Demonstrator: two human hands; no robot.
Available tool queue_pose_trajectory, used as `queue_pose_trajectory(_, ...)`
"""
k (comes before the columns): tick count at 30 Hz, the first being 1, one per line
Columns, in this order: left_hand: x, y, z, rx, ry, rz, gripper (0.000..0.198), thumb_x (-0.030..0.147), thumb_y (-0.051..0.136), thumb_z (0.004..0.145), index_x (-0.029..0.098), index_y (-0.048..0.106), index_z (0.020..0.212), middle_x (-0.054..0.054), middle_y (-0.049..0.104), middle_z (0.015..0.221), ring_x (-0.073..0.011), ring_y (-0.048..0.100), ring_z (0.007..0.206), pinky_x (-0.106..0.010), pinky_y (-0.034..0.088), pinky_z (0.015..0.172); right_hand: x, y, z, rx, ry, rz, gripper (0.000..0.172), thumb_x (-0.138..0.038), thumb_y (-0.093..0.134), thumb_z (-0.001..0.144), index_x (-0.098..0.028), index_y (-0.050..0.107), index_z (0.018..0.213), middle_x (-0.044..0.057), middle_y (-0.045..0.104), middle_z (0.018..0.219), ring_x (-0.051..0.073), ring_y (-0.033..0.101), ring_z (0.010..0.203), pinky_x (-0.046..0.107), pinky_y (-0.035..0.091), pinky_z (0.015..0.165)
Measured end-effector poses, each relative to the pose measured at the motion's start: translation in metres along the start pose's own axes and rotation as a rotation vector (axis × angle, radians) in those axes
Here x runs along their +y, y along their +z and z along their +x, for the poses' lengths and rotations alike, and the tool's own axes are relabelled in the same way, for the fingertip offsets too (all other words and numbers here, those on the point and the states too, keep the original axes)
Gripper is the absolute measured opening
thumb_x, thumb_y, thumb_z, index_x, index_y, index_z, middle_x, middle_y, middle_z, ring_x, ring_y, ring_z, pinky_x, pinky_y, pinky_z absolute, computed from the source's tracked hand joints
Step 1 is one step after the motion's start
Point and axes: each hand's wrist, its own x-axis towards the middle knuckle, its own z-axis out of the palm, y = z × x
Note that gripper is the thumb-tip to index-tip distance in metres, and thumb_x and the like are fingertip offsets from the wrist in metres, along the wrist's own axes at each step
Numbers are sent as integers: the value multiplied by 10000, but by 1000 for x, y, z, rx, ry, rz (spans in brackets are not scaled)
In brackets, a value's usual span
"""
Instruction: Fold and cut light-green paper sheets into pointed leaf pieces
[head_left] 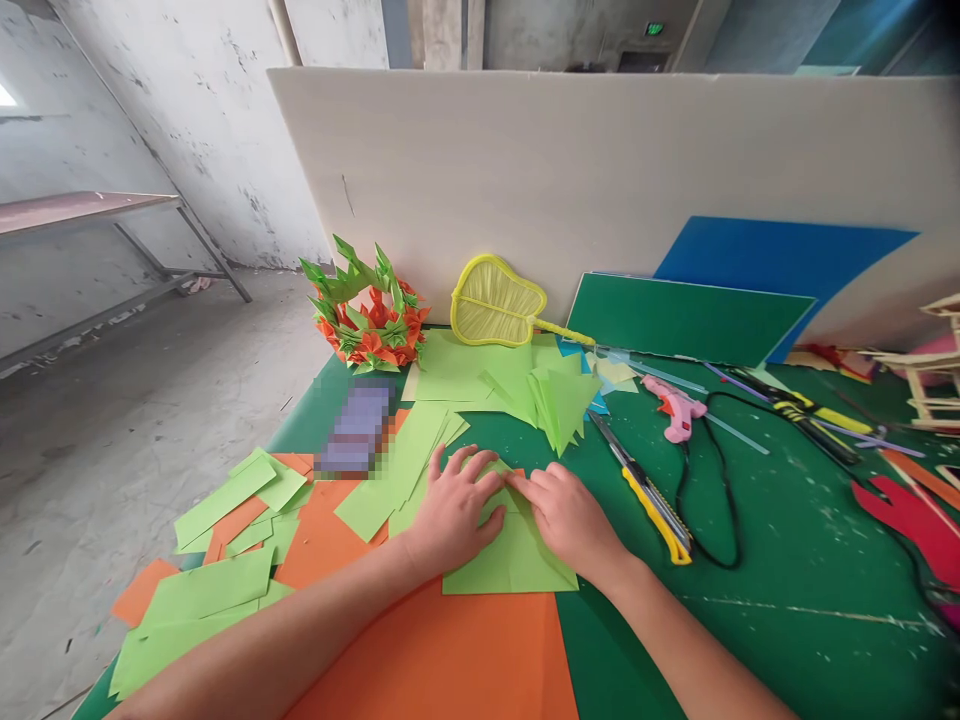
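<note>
A light green sheet of paper [521, 560], partly folded, lies in front of me over a large orange sheet [457, 660]. My left hand [459, 508] rests on its left half, fingers spread and bent, pressing it down. At the top edge of the green paper, my right hand [574, 515] has its index finger stretched toward the left fingertips. Its other fingers are curled in against the paper, and its thumb is mostly hidden. Just beyond the hands lie folded green paper pieces [562, 400] and flat green strips [394, 465].
A yellow utility knife [652, 510] and a pink glue gun [675, 408] with a black cord lie to the right. An orange-green paper ornament [371, 315] and a yellow fan [496, 300] stand at the back. Loose green paper [202, 590] covers the left edge.
</note>
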Motion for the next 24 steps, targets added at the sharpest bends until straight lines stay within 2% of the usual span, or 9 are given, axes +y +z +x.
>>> queue_pose_trajectory(6,2,-2,1,-15,-3,78,170,293,557,849,228,605,998,-70,584,1083,-279,511,1071,-555,272,1053,-7,0,5,-101,97,-42,529,-40,428,877,-210,508,1372,54,619,877,214,483,804,331,359,691)
queue_pose_trajectory(11,4,-4,2,-44,6,97,158,288,543,862,214,595,992,-63,589,1033,-264,523,999,-484,366,944,-9,-2,9,-151,143,-19,558,-55,418,883,-224,466,1413,48,635,900,216,502,837,325,338,723)
queue_pose_trajectory(16,3,-3,2,-55,-1,84,163,273,539,866,211,595,1006,-65,595,1062,-265,527,1008,-481,361,940,-11,-4,13,-175,175,-16,565,-72,423,881,-236,457,1421,39,653,909,221,524,844,333,331,722)
queue_pose_trajectory(21,2,0,3,-40,51,53,173,251,531,874,211,589,1032,-66,601,1151,-279,511,1095,-497,332,981,-12,-3,16,-180,178,-50,562,-87,432,886,-216,444,1433,51,673,902,224,550,837,338,331,709)
queue_pose_trajectory(24,2,2,3,-38,56,45,181,239,532,875,210,586,1045,-62,611,1131,-276,512,1104,-500,326,993,-11,-1,16,-163,160,-72,559,-92,448,881,-224,454,1424,51,674,886,222,558,823,338,335,703)
